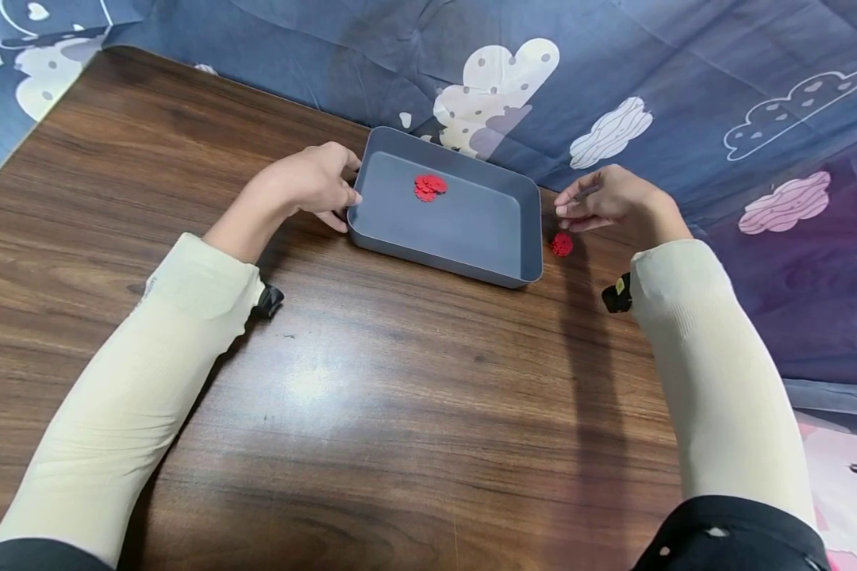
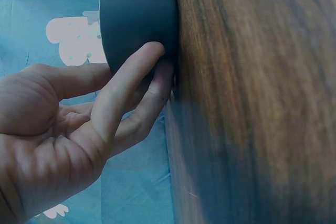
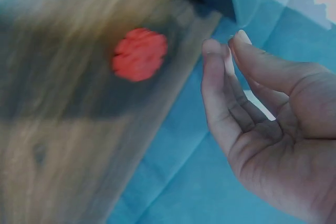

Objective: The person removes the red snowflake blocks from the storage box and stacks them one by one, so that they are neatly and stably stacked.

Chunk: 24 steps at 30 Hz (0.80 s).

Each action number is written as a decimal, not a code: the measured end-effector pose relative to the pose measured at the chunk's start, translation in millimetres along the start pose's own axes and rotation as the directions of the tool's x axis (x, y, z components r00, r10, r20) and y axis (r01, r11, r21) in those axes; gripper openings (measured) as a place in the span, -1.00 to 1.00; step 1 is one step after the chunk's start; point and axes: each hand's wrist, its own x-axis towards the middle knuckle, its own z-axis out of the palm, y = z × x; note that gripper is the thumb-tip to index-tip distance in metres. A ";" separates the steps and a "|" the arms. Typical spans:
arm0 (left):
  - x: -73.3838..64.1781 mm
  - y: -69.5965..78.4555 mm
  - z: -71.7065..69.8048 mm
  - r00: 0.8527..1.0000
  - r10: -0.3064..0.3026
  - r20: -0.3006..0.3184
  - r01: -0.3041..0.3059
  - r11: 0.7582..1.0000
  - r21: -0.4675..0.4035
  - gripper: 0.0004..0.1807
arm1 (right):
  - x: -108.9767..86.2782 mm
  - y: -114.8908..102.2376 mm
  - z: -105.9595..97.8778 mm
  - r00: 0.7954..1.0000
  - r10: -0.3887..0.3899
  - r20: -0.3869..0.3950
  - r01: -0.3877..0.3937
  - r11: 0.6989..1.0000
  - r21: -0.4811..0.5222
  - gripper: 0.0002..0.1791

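A shallow grey rectangular tray (image 1: 464, 222) lies on the table, and my left hand (image 1: 310, 182) grips its left end. In the left wrist view, fingers (image 2: 128, 77) touch the tray's outer wall (image 2: 139, 14) low down, while the thumb reaches over the rim. Several small red scalloped discs (image 1: 429, 187) lie in a cluster inside the tray. Beyond the tray's right end, another red scalloped disc or small heap (image 1: 561, 243) rests on the wood. My right hand (image 1: 610, 200) hovers just above and beside it, thumb and fingertips close together, with nothing visible between them.
The brown wooden table (image 1: 428, 412) stretches toward me. A blue cloth (image 1: 314, 55) with cloud prints hangs along the back and right, close to the tray's far wall and the right hand. Pink printed fabric (image 1: 846, 484) shows at lower right.
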 end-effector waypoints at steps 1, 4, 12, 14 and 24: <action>-0.2 -0.3 -0.1 1.000 0.001 -0.002 -0.001 1.000 0.000 -0.22 | 0.3 -6.0 0.6 1.000 -0.004 0.001 0.004 1.000 -0.015 -0.81; -0.6 -1.5 -0.6 1.000 0.000 -0.005 0.000 1.000 0.002 -0.23 | 2.8 -24.0 5.1 1.000 -0.010 -0.001 0.010 0.999 -0.047 -0.88; 1.2 -4.9 -1.4 1.000 -0.007 -0.017 0.008 1.000 0.015 -0.25 | 15.5 -65.5 35.1 0.999 -0.037 0.010 0.038 0.984 -0.174 -0.62; 2.0 -5.4 -1.9 1.000 -0.011 -0.016 0.012 1.000 0.016 -0.24 | 19.2 -73.8 43.0 0.999 -0.035 0.022 0.039 0.981 -0.189 -0.55; 1.7 -1.9 -1.0 1.000 -0.001 -0.011 0.001 0.999 0.037 -0.24 | 32.1 -106.4 68.5 0.991 -0.047 0.122 0.078 0.961 -0.267 -0.41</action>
